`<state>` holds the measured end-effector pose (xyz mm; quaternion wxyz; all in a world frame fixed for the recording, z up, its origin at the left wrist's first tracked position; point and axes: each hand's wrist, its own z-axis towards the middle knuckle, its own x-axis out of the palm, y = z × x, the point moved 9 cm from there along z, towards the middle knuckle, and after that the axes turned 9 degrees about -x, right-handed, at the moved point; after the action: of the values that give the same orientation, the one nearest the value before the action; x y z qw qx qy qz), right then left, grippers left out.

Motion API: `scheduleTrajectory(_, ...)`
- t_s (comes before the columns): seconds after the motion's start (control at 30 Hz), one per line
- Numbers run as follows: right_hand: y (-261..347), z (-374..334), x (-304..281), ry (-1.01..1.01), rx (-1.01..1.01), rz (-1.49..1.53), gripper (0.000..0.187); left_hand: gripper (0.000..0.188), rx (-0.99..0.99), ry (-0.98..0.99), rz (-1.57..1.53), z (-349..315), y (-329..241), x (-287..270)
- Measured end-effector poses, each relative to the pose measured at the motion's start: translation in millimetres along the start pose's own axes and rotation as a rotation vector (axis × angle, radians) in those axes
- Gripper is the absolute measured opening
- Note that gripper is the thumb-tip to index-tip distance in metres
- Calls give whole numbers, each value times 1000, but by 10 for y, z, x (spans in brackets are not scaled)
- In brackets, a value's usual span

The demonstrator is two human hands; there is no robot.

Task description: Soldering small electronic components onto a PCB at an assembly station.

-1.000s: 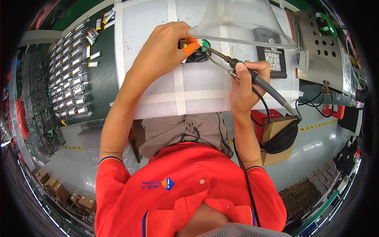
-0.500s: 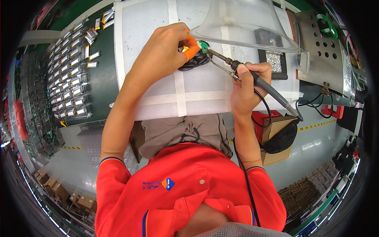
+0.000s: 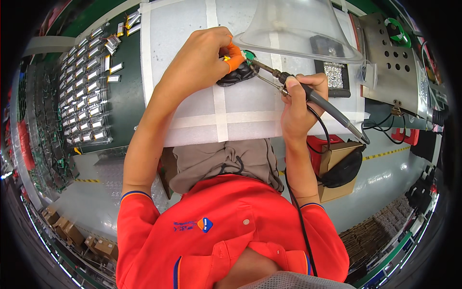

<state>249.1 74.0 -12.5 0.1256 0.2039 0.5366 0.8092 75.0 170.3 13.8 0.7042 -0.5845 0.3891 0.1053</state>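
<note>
My right hand grips a soldering iron with a grey handle and a thin metal feed tube clamped alongside. Its tip meets a small green circuit board, or sits very close to it. At the board's left edge, my left hand pinches with orange finger cots on thumb and forefinger; what lies between them is too small to make out. Beneath the fingers and board rests a glossy black rounded part, partly covered by the hand. A bit of yellow shows under the fingertips.
A clear funnel-shaped hood overhangs the white padded work surface. Behind my right hand stands a black tray of silvery bits, beside a perforated metal box. Rows of small battery cells lie at left. A black cable trails down my right side.
My right hand and the soldering iron have shifted very slightly left. The left hand keeps its pinch at the board almost unmoved.
</note>
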Motion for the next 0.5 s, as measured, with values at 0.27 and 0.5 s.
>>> scheduleTrajectory(0.27,14,-17,-60,-57,-17,38,18,14,-35,3,8,-5,2,4)
scheduleTrajectory(0.5,58,-9,-127,-155,-52,28,17,14,-145,88,-126,-74,180,-82)
